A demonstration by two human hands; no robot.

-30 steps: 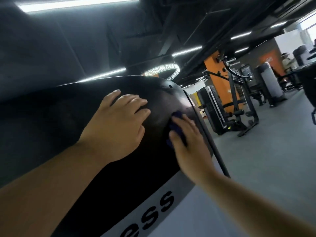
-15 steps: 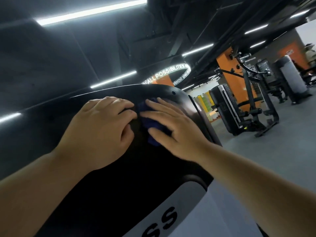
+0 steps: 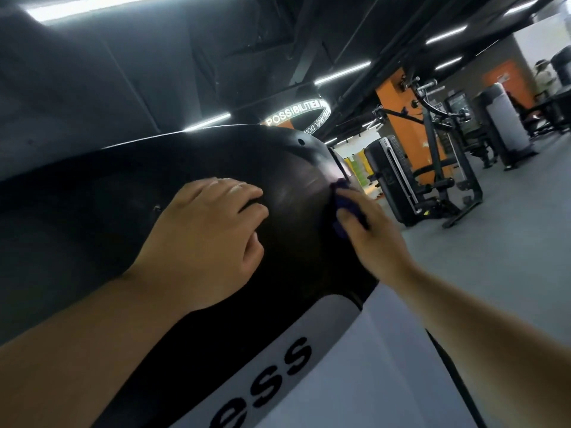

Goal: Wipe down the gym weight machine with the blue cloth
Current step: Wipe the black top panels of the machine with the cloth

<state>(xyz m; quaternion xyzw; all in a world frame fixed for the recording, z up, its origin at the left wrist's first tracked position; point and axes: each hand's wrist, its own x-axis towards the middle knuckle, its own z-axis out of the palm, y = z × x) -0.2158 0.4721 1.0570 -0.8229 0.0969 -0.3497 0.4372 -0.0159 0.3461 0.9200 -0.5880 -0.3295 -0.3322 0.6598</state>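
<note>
1. Presently the blue cloth [image 3: 347, 202] is held by the right hand [image 3: 372, 239] against the right-hand edge of the weight machine's black cover [image 3: 278, 162], where the domed surface falls away to the side.
2. The cloth is bunched between the thumb and the fingers of that hand. The thumb is laid across it, and folds of blue are seen above and below the thumb.
3. The fingertips of the right hand are blurred and partly hidden past the edge, so how far they are curled cannot be told.
4. The left hand [image 3: 204, 239] is rested on the top of the cover, to the left of the cloth and apart from the right hand.
5. Its fingers are loosely bent, with the knuckles raised and the tips set on the surface; nothing is grasped by it.
6. A streak of glare is shown on the black surface between the two hands.
7. A small hole [image 3: 301, 141] is seen near the upper right rim of the cover, and a small screw [image 3: 157, 208] just left of the left hand.
8. Below the cover a white panel [image 3: 364, 366] is joined, on which the black letters "ess" can be read.
9. Behind the cover a lit ring sign [image 3: 296, 116] lettered "POSSIBILITIES" is hung under a dark ceiling crossed by light strips [image 3: 343, 72].
10. Farther right, a second weight machine [image 3: 398, 183] is stood on the grey floor [image 3: 509, 248] in front of an orange pillar [image 3: 391, 100].
</note>
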